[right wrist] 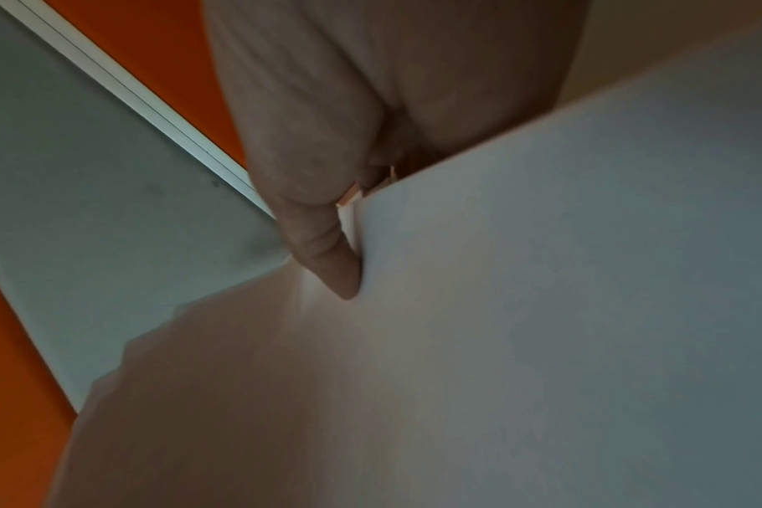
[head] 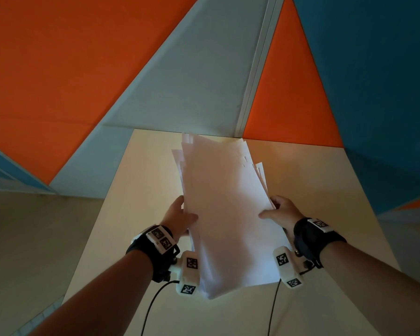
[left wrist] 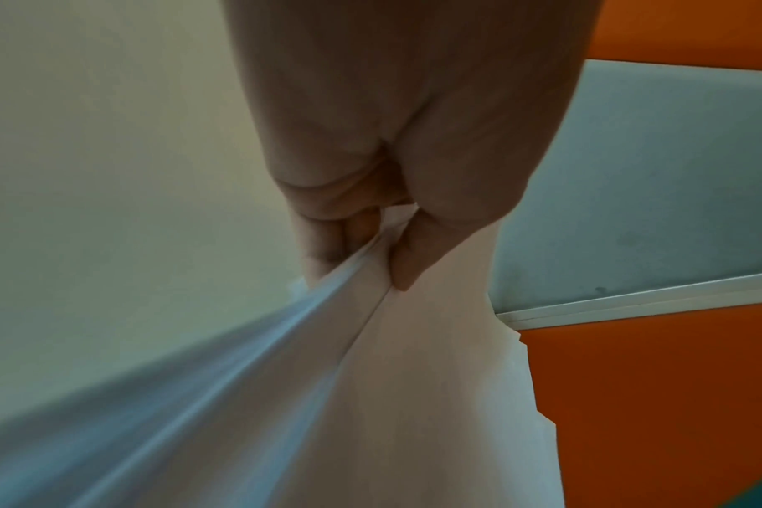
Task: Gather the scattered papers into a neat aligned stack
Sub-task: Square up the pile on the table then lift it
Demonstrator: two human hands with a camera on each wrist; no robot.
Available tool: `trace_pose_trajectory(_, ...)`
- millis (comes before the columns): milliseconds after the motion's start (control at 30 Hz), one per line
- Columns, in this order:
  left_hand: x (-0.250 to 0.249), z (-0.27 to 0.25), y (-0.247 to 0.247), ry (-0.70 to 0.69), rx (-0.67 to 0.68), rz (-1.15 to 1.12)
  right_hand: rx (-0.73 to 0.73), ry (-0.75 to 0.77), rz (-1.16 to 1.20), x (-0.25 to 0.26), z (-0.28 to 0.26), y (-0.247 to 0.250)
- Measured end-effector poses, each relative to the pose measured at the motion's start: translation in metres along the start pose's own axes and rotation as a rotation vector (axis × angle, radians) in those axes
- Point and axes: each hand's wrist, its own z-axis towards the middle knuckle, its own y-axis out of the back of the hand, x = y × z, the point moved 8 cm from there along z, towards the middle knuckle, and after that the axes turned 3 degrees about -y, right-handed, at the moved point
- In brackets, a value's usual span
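A bundle of white papers (head: 226, 209) is held up, tilted, above the pale table (head: 136, 214); its far edges are staggered and uneven. My left hand (head: 182, 217) grips the bundle's left edge, thumb on top and fingers underneath. In the left wrist view the left hand (left wrist: 370, 247) pinches the sheets (left wrist: 370, 395) between thumb and fingers. My right hand (head: 277, 210) holds the right edge, thumb lying on the top sheet. In the right wrist view the thumb (right wrist: 327, 254) presses on the papers (right wrist: 523, 309); the other fingers are hidden behind them.
The table's far edge meets a wall of orange (head: 58, 69), grey (head: 192, 81) and blue (head: 374, 69) panels, with a pale vertical strip (head: 257, 69). Beige floor (head: 29, 238) lies to the left. Two black cables (head: 153, 301) hang from the wrist cameras.
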Motion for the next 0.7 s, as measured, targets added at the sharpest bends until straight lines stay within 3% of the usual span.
trace_pose_trajectory(233, 0.035, -0.033, 0.021, 0.002, -0.002, 0.021, 0.112, -0.049, 0.099, -0.04, -0.058, -0.017)
trace_pose_trajectory(367, 0.063, -0.057, 0.024, 0.001, -0.002, 0.213, 0.172, -0.016, -0.079, -0.073, -0.092, -0.037)
trace_pose_trajectory(567, 0.075, -0.095, 0.026, -0.05, -0.08, 0.587, 0.131, 0.045, -0.308, -0.089, -0.134, -0.044)
trace_pose_trajectory(700, 0.079, -0.106, 0.03, -0.042, -0.096, 0.658, 0.099, 0.01, -0.338, -0.104, -0.154, -0.039)
